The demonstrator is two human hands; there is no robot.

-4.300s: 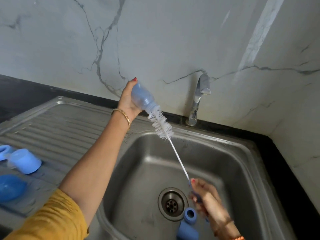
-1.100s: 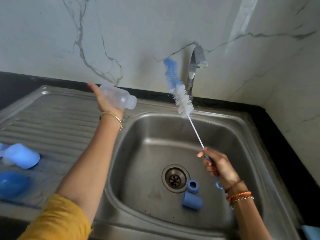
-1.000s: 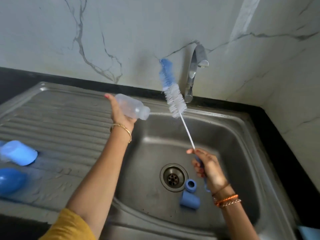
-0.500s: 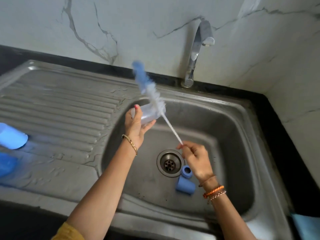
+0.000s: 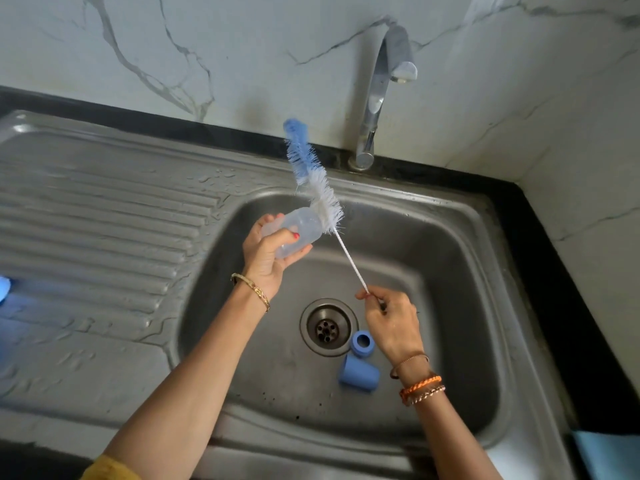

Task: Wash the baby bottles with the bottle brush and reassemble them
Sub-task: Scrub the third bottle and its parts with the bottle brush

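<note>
Two hands, unlabelled bottle (image 5: 297,231), bottle brush (image 5: 313,183)

Two bare forearms reach forward from the near edge, both raised. The left arm rises from the near left, a strip of yellow sleeve (image 5: 110,467) at its elbow end and a gold bangle (image 5: 251,288) on the wrist. The left hand (image 5: 266,252) is turned palm up and curled round a clear bottle (image 5: 299,227), thumb across the top, fingers (image 5: 298,256) cupped beneath. The right arm comes up from the near right, with several bracelets (image 5: 420,388) stacked on the wrist. The right hand (image 5: 391,322) sits lower and nearer than the left, back of the hand facing up, its thumb and fingertips pinching the thin stem of a brush (image 5: 349,263). The two hands are apart.
</note>
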